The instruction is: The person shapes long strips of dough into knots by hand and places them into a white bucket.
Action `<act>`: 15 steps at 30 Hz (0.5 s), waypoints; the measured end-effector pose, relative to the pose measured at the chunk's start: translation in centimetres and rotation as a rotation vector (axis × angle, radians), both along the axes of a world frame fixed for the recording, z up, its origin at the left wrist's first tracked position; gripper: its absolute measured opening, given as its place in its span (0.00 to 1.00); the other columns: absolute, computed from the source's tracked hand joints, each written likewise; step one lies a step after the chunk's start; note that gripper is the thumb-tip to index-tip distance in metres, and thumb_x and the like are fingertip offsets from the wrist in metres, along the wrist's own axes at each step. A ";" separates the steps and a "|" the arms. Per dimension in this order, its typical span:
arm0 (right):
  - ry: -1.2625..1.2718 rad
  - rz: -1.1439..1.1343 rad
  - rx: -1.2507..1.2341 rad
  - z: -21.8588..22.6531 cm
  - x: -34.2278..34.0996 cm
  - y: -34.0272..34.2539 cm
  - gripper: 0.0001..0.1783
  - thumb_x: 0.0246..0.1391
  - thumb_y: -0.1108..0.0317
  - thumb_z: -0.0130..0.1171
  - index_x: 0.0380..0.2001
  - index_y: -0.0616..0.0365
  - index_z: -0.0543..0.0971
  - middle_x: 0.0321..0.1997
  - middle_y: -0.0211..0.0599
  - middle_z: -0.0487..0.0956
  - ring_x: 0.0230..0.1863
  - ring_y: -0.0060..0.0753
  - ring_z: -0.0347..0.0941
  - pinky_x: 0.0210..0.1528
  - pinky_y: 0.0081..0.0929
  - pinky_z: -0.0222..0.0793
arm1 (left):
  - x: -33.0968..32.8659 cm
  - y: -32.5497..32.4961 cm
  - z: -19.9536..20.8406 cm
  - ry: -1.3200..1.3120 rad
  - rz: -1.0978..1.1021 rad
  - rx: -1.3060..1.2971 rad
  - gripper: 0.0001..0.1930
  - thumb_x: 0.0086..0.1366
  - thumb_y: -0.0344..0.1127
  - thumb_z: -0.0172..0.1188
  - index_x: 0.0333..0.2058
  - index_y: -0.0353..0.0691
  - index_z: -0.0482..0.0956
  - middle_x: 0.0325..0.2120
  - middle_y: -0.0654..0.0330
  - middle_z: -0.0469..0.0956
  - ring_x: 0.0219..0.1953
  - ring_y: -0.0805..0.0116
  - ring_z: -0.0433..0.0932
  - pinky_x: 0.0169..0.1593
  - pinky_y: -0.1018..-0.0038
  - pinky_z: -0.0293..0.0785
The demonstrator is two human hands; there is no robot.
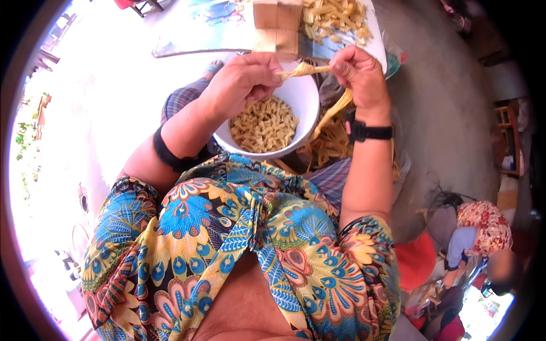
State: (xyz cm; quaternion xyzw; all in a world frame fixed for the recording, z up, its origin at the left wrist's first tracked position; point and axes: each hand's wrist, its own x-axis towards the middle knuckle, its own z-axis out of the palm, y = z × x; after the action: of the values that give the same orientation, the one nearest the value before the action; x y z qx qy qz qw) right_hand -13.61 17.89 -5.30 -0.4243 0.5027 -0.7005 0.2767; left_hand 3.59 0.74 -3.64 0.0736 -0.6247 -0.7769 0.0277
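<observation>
A soft, flat, pale yellow strip with a bulging knot or twist in it is stretched between my two hands. My left hand pinches one end between thumb and fingers. On the other side of the knot, my right hand grips the strip, and its loose tail hangs down past the wrist. Both hands are above the far rim of a white bucket. Inside the bucket lie many short yellow pieces; the bucket stands between my knees.
Beyond the bucket, a low table carries a wooden block stand and a heap of yellow pieces. More long strips lie beside the bucket, partly behind my right forearm. Another person is at the lower right, near a red object.
</observation>
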 end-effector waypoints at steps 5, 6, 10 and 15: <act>0.061 -0.021 0.040 0.7 1.4 -0.6 0.07 0.46 0.70 0.63 0.24 0.58 0.74 0.20 0.21 0.71 0.21 0.10 0.61 0.23 0.09 0.57 | 0.7 -2.3 0.4 -0.067 -0.181 -0.045 0.12 0.62 0.38 0.51 0.40 0.36 0.71 0.27 0.59 0.74 0.25 0.75 0.72 0.28 0.81 0.68; 0.087 -0.038 0.048 0.6 1.7 -0.8 0.07 0.47 0.69 0.63 0.24 0.57 0.74 0.20 0.20 0.72 0.21 0.10 0.61 0.24 0.09 0.57 | 0.4 -3.0 0.1 -0.067 -0.193 -0.059 0.16 0.62 0.38 0.51 0.45 0.36 0.69 0.30 0.58 0.76 0.30 0.72 0.76 0.32 0.79 0.71; 0.170 -0.070 0.043 0.7 3.7 -2.0 0.08 0.45 0.73 0.64 0.24 0.58 0.73 0.21 0.20 0.71 0.25 0.10 0.64 0.27 0.11 0.61 | -0.9 -1.4 0.8 0.008 -0.145 0.000 0.11 0.61 0.34 0.53 0.40 0.38 0.70 0.26 0.60 0.76 0.25 0.75 0.75 0.28 0.82 0.69; 0.314 -0.132 0.058 0.5 4.3 -2.4 0.07 0.44 0.74 0.64 0.24 0.58 0.73 0.21 0.20 0.73 0.24 0.10 0.64 0.27 0.11 0.62 | -1.0 -1.4 -0.4 0.067 -0.055 0.183 0.03 0.59 0.28 0.55 0.31 0.38 0.71 0.20 0.63 0.72 0.18 0.79 0.68 0.20 0.84 0.62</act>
State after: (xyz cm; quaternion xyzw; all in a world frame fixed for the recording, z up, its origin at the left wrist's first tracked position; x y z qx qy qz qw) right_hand -9.35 15.51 -4.82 -0.4864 0.5864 -0.6275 0.1606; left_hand 2.59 -0.62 -4.02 0.0324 -0.5516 -0.8332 0.0202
